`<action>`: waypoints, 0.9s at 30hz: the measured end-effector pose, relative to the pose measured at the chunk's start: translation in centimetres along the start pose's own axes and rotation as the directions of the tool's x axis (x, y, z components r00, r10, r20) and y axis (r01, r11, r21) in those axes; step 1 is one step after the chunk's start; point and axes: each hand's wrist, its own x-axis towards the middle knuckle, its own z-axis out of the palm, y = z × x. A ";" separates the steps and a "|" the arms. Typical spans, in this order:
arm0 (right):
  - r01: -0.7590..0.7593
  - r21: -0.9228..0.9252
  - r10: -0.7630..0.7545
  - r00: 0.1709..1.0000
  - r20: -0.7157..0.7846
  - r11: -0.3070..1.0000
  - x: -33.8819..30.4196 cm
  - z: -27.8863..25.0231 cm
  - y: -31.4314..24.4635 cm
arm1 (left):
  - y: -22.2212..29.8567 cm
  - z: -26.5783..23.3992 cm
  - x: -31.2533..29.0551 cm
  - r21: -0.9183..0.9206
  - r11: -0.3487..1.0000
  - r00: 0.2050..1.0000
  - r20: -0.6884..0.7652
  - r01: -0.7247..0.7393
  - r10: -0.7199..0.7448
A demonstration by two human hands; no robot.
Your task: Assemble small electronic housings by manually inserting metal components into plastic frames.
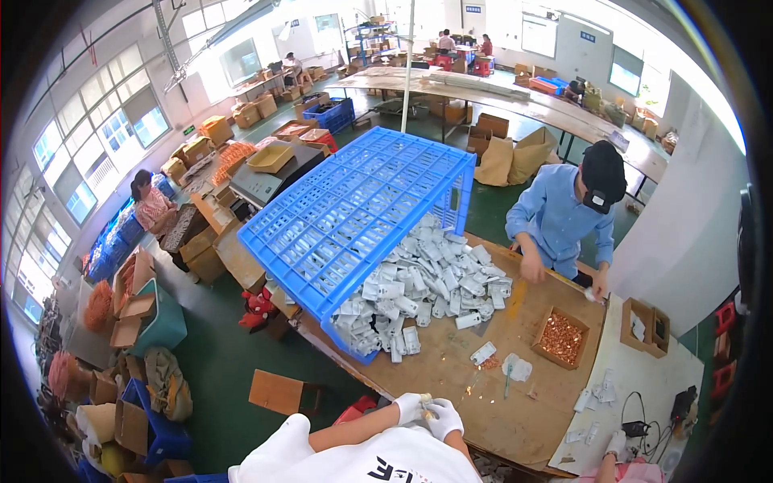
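My left hand [409,409] and my right hand [444,419], both in white gloves, meet close to my body at the table's near edge. Their fingers are bent and pressed together; whatever sits between them is too small to make out. Ahead of them on the brown tabletop [439,386] lies a single white plastic casing [483,353]. Beside it are a whitish flat piece [518,368] and a thin teal tool [507,385] like a pen or screwdriver. A heap of white plastic casings [435,274] spills from a blue plastic crate [354,209] tipped on its side.
A shallow box of small copper-coloured parts [561,338] stands on the right. Across the table works a person in a blue shirt [555,213]. Another person's gloved hand [617,443] is at the lower right, near black cables [640,427]. A wooden stool [276,392] stands to the left.
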 end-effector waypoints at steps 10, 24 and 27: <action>-0.030 0.024 0.030 1.000 -0.008 0.999 -4.5 1.5 0.6 | -2.5 -0.8 -1.8 0.194 0.980 0.984 0.158 0.055 -0.086; -0.216 0.411 0.353 0.889 -0.293 0.886 -6.1 0.8 4.6 | -3.7 6.8 1.2 0.733 0.680 0.999 -0.052 0.027 0.016; -0.250 0.409 0.424 0.805 -0.416 0.877 -4.3 -0.4 3.5 | -2.8 7.9 2.0 0.594 0.803 0.997 -0.018 -0.052 0.079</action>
